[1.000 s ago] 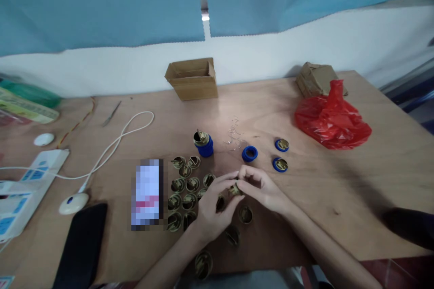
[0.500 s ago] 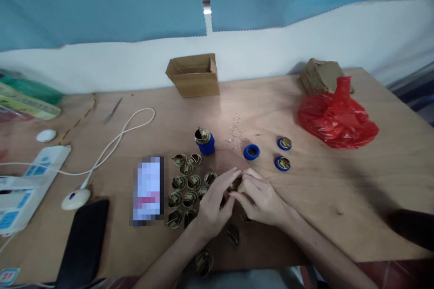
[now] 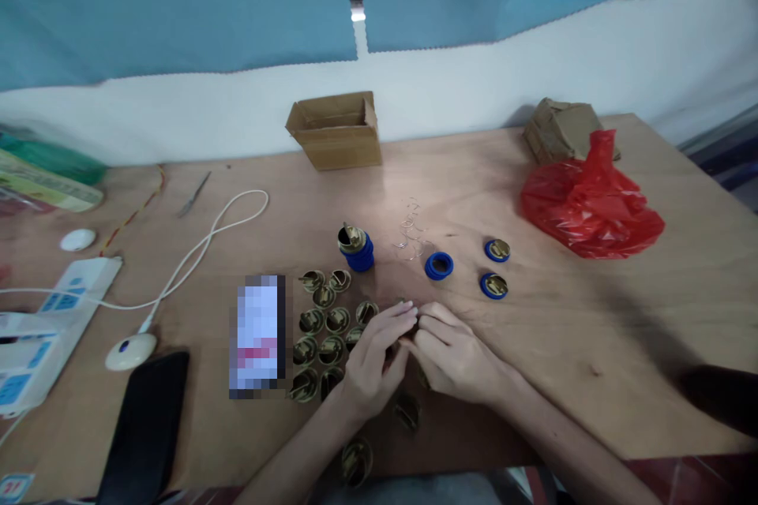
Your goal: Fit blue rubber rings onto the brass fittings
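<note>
Left hand (image 3: pixel 374 363), right hand (image 3: pixel 459 351) together, grip pinched on small metal part (image 3: pixel 410 328), mostly hidden

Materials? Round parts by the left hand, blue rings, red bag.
Round parts: probably brass or brass-coloured metal; yellowish, with dull glints.
Blue rings: plastic or rubber, can't tell which; solid colour, fairly matte.
Red bag: likely thin, glossy plastic film; crinkles and bright highlights.

Right of the brown box (image 3: pixel 344 148), a bag (image 3: pixel 591 205) is shining red; in front of the box, metal cups (image 3: pixel 337 321) are gleaming gold and a ring (image 3: pixel 438 277) is showing dark blue.
</note>
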Demonstrator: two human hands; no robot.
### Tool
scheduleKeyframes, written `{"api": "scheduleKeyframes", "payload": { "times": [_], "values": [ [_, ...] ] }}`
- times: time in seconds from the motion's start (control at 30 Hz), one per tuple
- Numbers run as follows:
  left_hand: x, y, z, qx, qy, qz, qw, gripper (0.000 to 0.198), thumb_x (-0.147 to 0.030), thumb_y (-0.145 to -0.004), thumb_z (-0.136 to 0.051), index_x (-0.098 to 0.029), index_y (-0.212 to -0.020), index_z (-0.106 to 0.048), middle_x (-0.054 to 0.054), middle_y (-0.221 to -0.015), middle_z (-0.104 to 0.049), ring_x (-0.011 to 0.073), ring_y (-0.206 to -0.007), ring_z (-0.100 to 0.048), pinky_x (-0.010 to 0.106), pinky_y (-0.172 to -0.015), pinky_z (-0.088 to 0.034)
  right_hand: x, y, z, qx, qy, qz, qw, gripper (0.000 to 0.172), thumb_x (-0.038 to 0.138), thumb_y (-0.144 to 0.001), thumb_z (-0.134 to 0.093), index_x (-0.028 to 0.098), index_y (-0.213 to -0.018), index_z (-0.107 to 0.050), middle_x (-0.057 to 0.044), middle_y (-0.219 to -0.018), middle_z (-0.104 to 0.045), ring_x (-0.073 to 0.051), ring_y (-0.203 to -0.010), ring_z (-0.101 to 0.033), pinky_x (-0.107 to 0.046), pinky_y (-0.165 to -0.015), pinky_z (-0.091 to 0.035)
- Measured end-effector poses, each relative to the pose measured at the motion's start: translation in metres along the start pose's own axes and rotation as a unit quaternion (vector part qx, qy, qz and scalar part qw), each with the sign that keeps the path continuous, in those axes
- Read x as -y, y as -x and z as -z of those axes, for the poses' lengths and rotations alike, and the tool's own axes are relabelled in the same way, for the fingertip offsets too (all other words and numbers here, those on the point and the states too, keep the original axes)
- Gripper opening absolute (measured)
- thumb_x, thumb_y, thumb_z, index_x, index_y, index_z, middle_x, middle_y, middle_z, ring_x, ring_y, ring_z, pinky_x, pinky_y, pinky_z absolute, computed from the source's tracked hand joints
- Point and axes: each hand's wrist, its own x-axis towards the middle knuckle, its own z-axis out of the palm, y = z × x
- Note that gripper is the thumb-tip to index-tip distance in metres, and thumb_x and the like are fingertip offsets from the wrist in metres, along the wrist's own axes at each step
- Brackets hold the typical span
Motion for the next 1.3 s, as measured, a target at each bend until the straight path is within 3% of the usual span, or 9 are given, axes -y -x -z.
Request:
{"api": "scheduleKeyframes", "payload": {
  "times": [0.27, 0.5, 0.93, 1.1, 1.17, 1.3],
  "values": [
    [-0.002, -0.003, 0.003, -0.008, -0.031, -0.044, 0.999, 0.044, 0.000, -0.093, -0.056, -0.013, -0.135, -0.056, 0.013, -0.117, -0.074, 0.0241, -0.119, -0.069, 0.038, -0.094, -0.065, 0.000, 0.001, 0.001, -0.004, 0.005, -0.001, 1.000, 0.029, 0.000, -0.095, -0.044, 0.017, -0.079, -0.061, -0.006, -0.077, -0.062, -0.020, -0.085, -0.058, -0.033, -0.083, -0.060],
    [-0.002, -0.002, 0.003, -0.011, -0.017, -0.033, 0.999, 0.040, -0.003, -0.094, -0.058, -0.014, -0.133, -0.058, 0.013, -0.116, -0.075, 0.0246, -0.116, -0.071, 0.040, -0.091, -0.066, 0.000, 0.004, -0.001, -0.023, 0.037, 0.015, 0.999, 0.031, 0.002, -0.097, -0.041, 0.016, -0.080, -0.062, -0.008, -0.075, -0.063, -0.021, -0.082, -0.059, -0.033, -0.079, -0.060],
    [0.000, -0.001, 0.001, -0.012, 0.016, -0.014, 1.000, 0.046, 0.004, -0.087, -0.060, -0.013, -0.130, -0.059, 0.014, -0.121, -0.073, 0.0243, -0.122, -0.068, 0.040, -0.099, -0.062, 0.000, 0.000, 0.001, -0.010, 0.001, -0.002, 1.000, 0.023, 0.009, -0.100, -0.045, 0.017, -0.086, -0.060, -0.007, -0.076, -0.064, -0.023, -0.082, -0.061, -0.036, -0.077, -0.058],
    [0.001, -0.001, -0.001, -0.032, 0.046, 0.050, 0.997, 0.052, 0.002, -0.086, -0.063, -0.017, -0.134, -0.057, 0.012, -0.127, -0.071, 0.0233, -0.121, -0.068, 0.041, -0.103, -0.060, 0.002, -0.005, 0.004, -0.061, -0.092, -0.077, 0.991, 0.006, 0.018, -0.102, -0.053, 0.021, -0.106, -0.056, -0.004, -0.087, -0.066, -0.020, -0.088, -0.064, -0.032, -0.077, -0.058],
    [0.000, 0.000, -0.002, -0.039, 0.047, 0.061, 0.996, 0.055, 0.002, -0.085, -0.064, -0.018, -0.135, -0.056, 0.012, -0.127, -0.071, 0.0225, -0.120, -0.069, 0.040, -0.103, -0.060, 0.004, -0.002, 0.001, -0.087, -0.125, -0.121, 0.981, 0.007, 0.022, -0.101, -0.058, 0.023, -0.106, -0.054, 0.001, -0.079, -0.059, -0.016, -0.076, -0.062, -0.027, -0.069, -0.055],
    [-0.002, 0.003, -0.005, -0.022, 0.055, 0.061, 0.996, 0.054, 0.003, -0.085, -0.065, -0.017, -0.135, -0.057, 0.011, -0.125, -0.072, 0.0211, -0.120, -0.069, 0.037, -0.103, -0.059, 0.007, 0.003, -0.008, -0.124, -0.157, -0.235, 0.951, 0.022, 0.026, -0.093, -0.071, 0.026, -0.096, -0.050, 0.010, -0.065, -0.040, -0.010, -0.053, -0.042, -0.022, -0.052, -0.040]
  ]
}}
